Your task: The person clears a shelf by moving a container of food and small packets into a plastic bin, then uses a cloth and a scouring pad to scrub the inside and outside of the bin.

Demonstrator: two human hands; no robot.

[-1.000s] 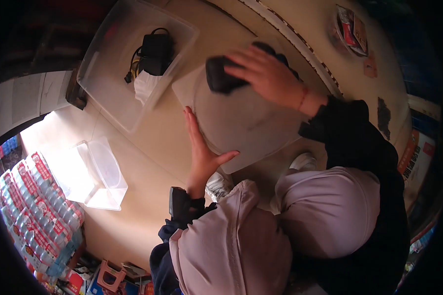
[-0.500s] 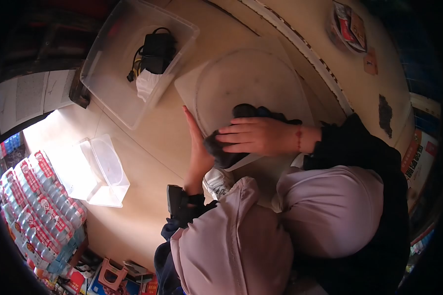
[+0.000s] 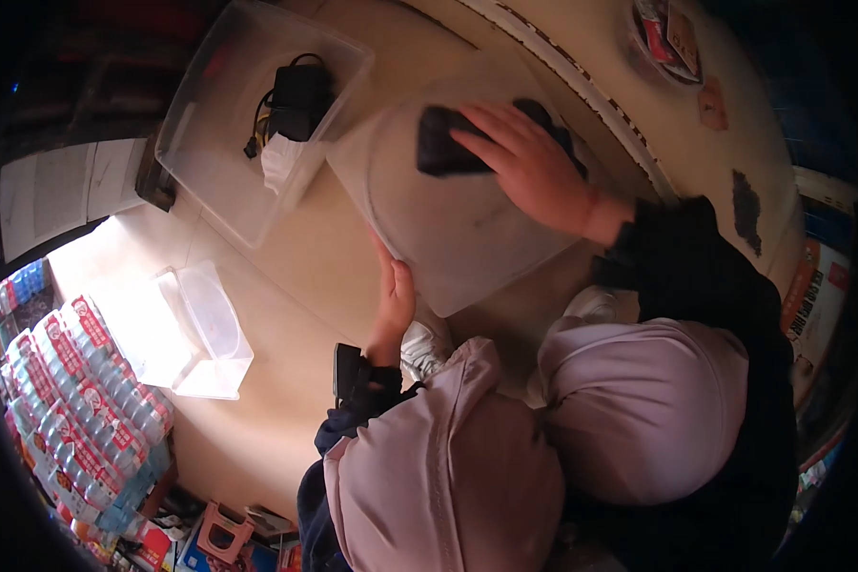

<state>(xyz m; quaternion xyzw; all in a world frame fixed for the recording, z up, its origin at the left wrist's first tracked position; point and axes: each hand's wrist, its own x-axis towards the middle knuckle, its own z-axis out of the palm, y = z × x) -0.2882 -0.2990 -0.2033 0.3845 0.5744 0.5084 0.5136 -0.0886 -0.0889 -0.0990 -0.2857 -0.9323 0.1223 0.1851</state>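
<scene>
The two hands were apart. The right hand (image 3: 539,176) pressed with extended fingers on the dark cloth (image 3: 439,143), which lay toward 1 o'clock on the plastic panel (image 3: 448,234). The left hand (image 3: 395,300) touched the panel's edge at 7 o'clock; whether it gripped could not be told. A clear bin (image 3: 214,143) holding a black adapter (image 3: 298,103) stood at 10 o'clock of the panel
</scene>
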